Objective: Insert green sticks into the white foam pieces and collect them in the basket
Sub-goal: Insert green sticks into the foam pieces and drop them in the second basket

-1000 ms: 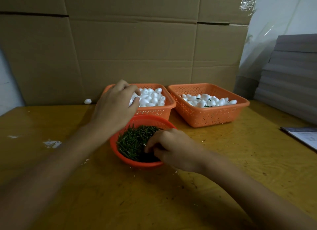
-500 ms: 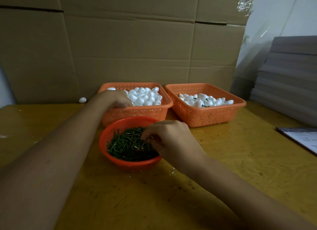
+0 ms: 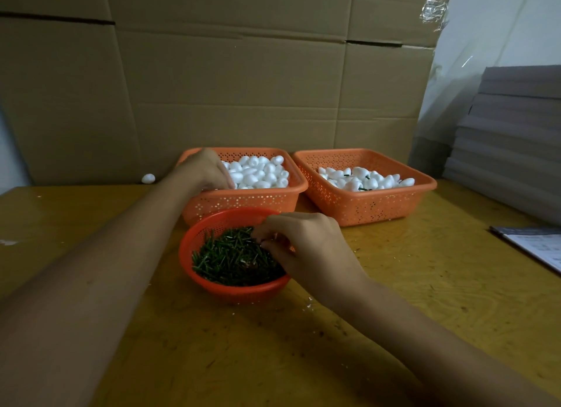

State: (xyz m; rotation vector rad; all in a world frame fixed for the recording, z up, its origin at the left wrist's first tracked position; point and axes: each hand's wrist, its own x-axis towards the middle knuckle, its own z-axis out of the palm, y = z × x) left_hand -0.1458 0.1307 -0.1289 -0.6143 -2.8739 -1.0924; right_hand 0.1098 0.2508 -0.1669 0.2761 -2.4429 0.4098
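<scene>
Hands are both at work over the containers. Left hand reaches across the near-left corner of the left basket, knuckles up, fingers curled down into the foam pieces; the fingertips are hidden, so I cannot tell whether it holds one. Right hand hangs over the right side of the round bowl, with its fingertips drawn together in a pinch down among the sticks. Whether a stick is caught between them cannot be told.

The sticks fill the bowl in a loose heap. They lie mostly flat, long axes crossing every way, and a few at the far-left edge stand tilted up against the wall. The bowl sits on the tabletop just in front of the left basket.

Foam pieces in the left basket are egg-shaped and plain white, piled with no common direction. The right basket stands just beside it, turned slightly, and holds a thinner layer of pieces; short dark green ends show between some of them, pointing various ways.

One stray piece lies on its side at the tabletop's far edge, against the cardboard, well to the left of the baskets. Grey boards are stacked at the right, with a printed sheet near them.
</scene>
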